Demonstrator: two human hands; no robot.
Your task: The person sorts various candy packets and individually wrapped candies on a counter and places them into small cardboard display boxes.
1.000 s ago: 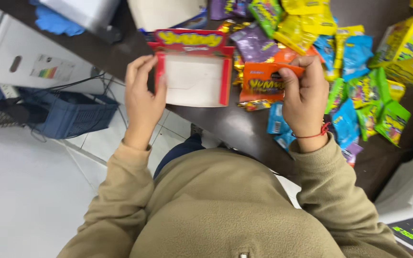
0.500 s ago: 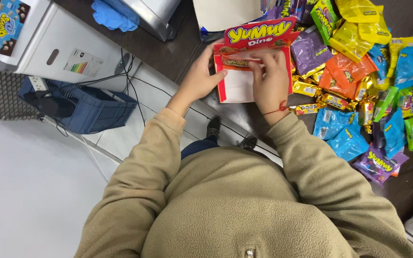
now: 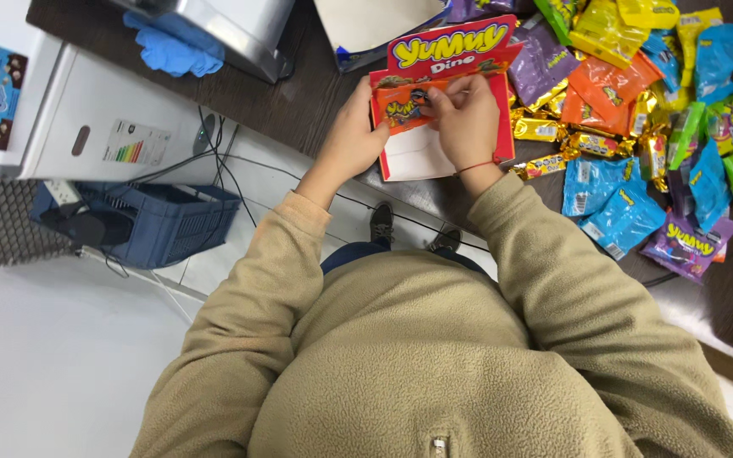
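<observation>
A red cardboard box (image 3: 447,59) with an open flap lies on the dark table (image 3: 299,102), its white inside showing. My left hand (image 3: 354,136) grips the box's left edge. An orange snack packet (image 3: 400,108) sits at the mouth of the box, with my right hand (image 3: 464,119) pinching it from the right. A red thread circles my right wrist. Both hands touch the packet and box together.
A heap of snack packets in orange (image 3: 608,89), yellow, blue (image 3: 621,203), green and purple covers the table to the right. A blue glove (image 3: 167,47) and a metal container (image 3: 231,30) lie at the back left. A blue crate (image 3: 159,225) stands on the floor.
My right hand took an orange packet from the heap and brought it left to the box. The view has shifted, so the box now sits further right and higher.
</observation>
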